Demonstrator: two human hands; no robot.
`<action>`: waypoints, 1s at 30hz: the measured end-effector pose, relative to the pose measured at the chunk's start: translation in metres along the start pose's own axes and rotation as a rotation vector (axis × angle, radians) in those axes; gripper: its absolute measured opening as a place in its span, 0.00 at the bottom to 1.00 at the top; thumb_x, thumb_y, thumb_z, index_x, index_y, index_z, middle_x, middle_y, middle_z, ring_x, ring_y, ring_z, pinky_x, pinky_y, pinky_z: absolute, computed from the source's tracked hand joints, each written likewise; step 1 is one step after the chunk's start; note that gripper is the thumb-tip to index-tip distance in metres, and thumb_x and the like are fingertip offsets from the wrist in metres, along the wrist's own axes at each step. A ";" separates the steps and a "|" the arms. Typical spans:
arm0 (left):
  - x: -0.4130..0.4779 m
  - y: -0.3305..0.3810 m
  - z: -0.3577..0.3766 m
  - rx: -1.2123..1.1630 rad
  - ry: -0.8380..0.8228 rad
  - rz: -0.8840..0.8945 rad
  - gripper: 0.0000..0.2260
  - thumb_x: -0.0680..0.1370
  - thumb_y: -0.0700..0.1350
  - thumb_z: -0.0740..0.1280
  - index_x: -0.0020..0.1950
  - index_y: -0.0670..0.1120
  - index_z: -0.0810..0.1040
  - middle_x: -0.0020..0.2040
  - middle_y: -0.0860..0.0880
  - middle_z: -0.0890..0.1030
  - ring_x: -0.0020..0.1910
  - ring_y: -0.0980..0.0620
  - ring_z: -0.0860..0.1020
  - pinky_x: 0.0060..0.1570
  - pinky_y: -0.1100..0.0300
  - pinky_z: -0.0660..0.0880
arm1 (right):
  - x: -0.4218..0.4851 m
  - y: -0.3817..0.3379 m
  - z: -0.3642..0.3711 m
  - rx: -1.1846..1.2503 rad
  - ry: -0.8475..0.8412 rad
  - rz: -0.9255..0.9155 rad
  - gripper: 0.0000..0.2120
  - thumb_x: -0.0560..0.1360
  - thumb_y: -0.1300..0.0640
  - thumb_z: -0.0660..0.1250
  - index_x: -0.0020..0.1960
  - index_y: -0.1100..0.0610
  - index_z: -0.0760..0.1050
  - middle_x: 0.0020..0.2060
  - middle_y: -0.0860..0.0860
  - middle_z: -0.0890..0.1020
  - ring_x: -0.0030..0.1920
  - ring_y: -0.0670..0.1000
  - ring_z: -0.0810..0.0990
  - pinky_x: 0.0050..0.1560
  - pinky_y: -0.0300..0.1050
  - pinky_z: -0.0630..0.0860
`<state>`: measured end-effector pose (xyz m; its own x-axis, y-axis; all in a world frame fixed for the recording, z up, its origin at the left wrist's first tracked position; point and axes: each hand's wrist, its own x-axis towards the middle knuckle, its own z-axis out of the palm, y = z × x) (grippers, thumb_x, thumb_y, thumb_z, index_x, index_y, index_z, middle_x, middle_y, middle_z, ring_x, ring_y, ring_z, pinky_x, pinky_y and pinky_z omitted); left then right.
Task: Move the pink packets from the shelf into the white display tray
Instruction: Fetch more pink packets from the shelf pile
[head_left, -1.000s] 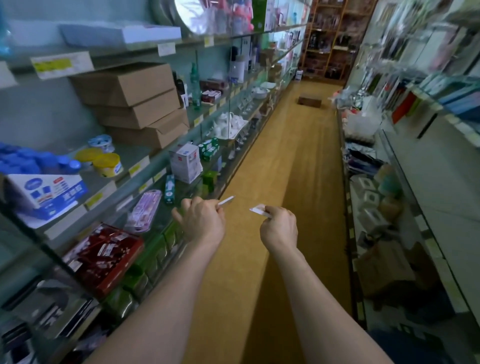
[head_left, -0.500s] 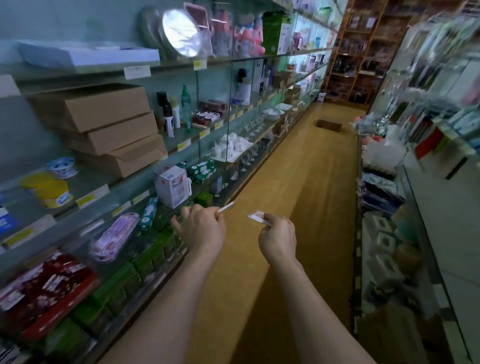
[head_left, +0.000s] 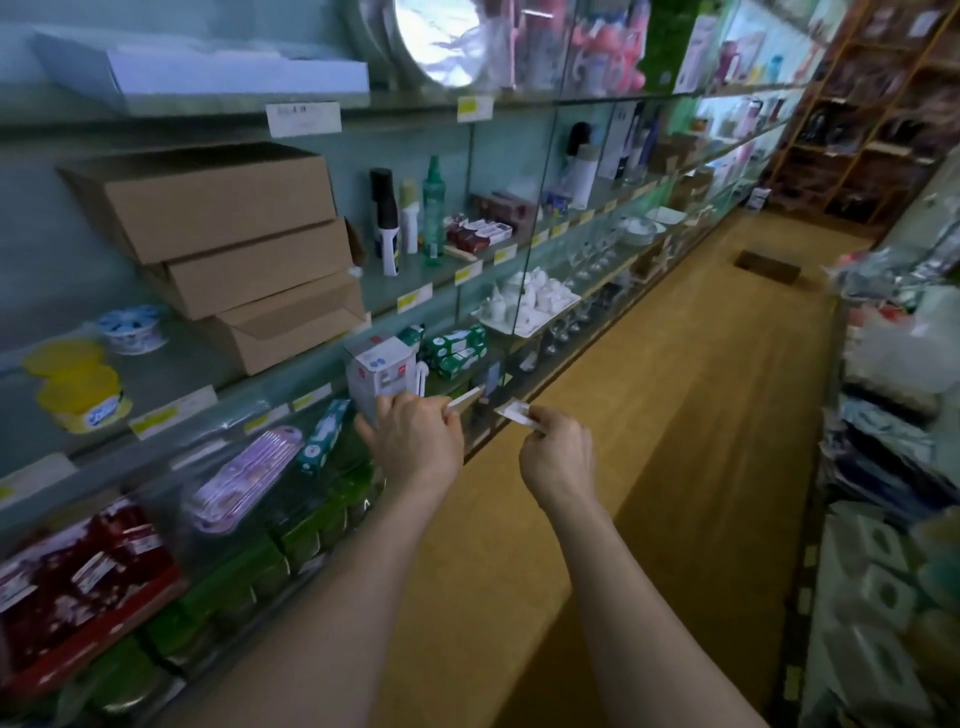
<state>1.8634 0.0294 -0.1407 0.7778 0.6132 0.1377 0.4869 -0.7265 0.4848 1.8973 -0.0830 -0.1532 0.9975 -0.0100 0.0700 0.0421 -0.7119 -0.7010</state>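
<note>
Pink-lilac plastic marks the only clearly pink item in view: a flat pink pack (head_left: 244, 475) lying on the glass shelf (head_left: 156, 478), at about 8 o'clock from the left hand (head_left: 415, 441). Its long axis runs from 7 o'clock to 1 o'clock across the view, slanting along the shelf front, and the far end points up the aisle. The left hand is plainly the nearer one. The right hand (head_left: 558, 457) hangs over the aisle floor, well apart from the shelf.

Neither hand is free. The left hand's fingers are curled and pinch a thin pale slip (head_left: 464, 401) that juts out toward 2 o'clock. The right hand pinches a small flat pale packet (head_left: 511, 414) that points to 10 o'clock. The two tips aim at each other but stay apart. Both pieces look whitish here, so I cannot tell whether they are pink packets.

A white flat tray (head_left: 208, 78) sits on the top shelf at 11 o'clock from the left hand. A white porcelain tray (head_left: 519, 331) sits at 1 o'clock, nearer. I cannot tell which is the display tray. My guess is that the next move calls for carrying the held pieces to one of them.
</note>
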 end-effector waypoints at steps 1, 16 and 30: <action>0.013 0.006 0.002 -0.001 0.009 -0.004 0.10 0.79 0.50 0.62 0.56 0.53 0.82 0.56 0.49 0.79 0.62 0.47 0.68 0.67 0.45 0.60 | 0.014 -0.004 0.001 -0.008 0.000 -0.018 0.20 0.75 0.68 0.59 0.63 0.56 0.77 0.55 0.53 0.80 0.55 0.56 0.77 0.59 0.59 0.75; 0.117 0.050 -0.004 -0.012 0.255 -0.203 0.09 0.79 0.51 0.62 0.48 0.54 0.82 0.51 0.50 0.78 0.59 0.47 0.69 0.65 0.45 0.62 | 0.144 -0.058 0.014 0.051 -0.152 -0.424 0.18 0.73 0.72 0.58 0.58 0.65 0.79 0.55 0.59 0.80 0.54 0.59 0.77 0.52 0.55 0.77; 0.123 0.109 -0.051 0.043 0.566 -0.319 0.08 0.79 0.51 0.61 0.47 0.55 0.80 0.49 0.51 0.76 0.57 0.49 0.68 0.63 0.51 0.62 | 0.208 -0.109 -0.035 0.278 -0.249 -0.898 0.17 0.74 0.72 0.60 0.58 0.61 0.80 0.55 0.54 0.81 0.56 0.54 0.76 0.58 0.43 0.71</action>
<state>1.9916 0.0410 -0.0264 0.2689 0.8609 0.4318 0.6837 -0.4864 0.5441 2.0978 -0.0322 -0.0374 0.5695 0.6274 0.5310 0.7733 -0.1900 -0.6049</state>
